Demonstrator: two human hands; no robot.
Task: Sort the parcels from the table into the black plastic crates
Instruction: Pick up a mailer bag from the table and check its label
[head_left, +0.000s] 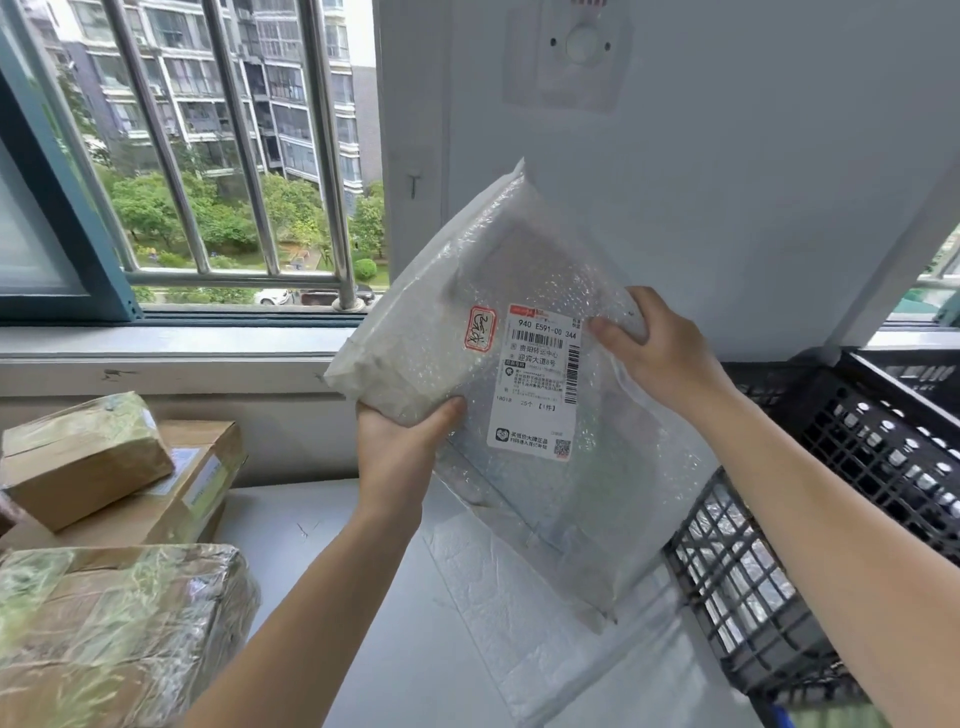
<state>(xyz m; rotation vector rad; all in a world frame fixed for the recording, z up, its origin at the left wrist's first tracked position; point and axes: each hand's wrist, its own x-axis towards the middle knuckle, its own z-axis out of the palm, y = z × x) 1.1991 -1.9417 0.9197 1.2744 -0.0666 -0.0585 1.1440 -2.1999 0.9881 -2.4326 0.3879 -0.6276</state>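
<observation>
Table (322, 519): pale grey top, smooth, lit by daylight.
Wrapped carton (114, 623): nearest the camera at lower left, cardboard under glossy film and tape, resting on the table.
Flat white bag (483, 587): lying on the table toward its right edge.
Left hand (400, 447): curled round the lower left corner of the bubble-wrap parcel (545, 275), thumb on the front, fingers hidden behind.
Right hand (660, 348): clamped on the parcel's right edge, thumb on the front beside the label, fingers wrapped behind.
Bubble-wrap parcel: held up clear of the table between both hands, tilted, front face to the camera, lower corner hanging above the white bag.
Shipping label (535, 384): white, barcoded, on the parcel's front; red stamp sticker (480, 330) just to its left.
Near crate (737, 587): black plastic lattice at the table's right edge.
Far crate (883, 431): same black lattice, behind and above the near one.
Cardboard boxes (192, 493): small taped box askew on a larger flat one, far left, below the sill.
Window bars (332, 156): steel uprights, left of a white wall (727, 156).
Beyond: trees (171, 208) and apartment blocks (260, 78).
</observation>
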